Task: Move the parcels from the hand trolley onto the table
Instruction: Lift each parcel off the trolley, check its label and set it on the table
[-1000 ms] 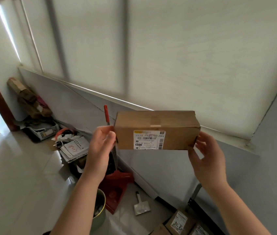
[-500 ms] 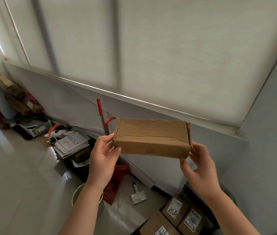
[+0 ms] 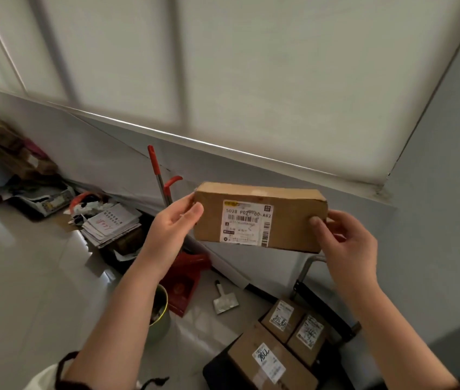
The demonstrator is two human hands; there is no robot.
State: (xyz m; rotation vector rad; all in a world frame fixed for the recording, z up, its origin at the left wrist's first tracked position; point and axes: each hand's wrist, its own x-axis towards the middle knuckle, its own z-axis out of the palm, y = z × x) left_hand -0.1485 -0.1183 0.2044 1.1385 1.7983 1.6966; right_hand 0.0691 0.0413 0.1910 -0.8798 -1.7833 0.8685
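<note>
You're pinching the cardboard parcel mid-frame by its ends, left hand and right hand, label facing you, probably to read; other parcels wait on the hand trolley, lower right.

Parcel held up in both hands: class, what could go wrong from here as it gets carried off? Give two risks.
1. The left hand and right hand pinch the parcel only at its ends, thumbs on the label face; it could slip and fall onto the other parcels on the trolley below.
2. A bucket, red dustpan and scraper lie on the glossy floor near the person; with eyes on the label, a trip seems possible.
</note>
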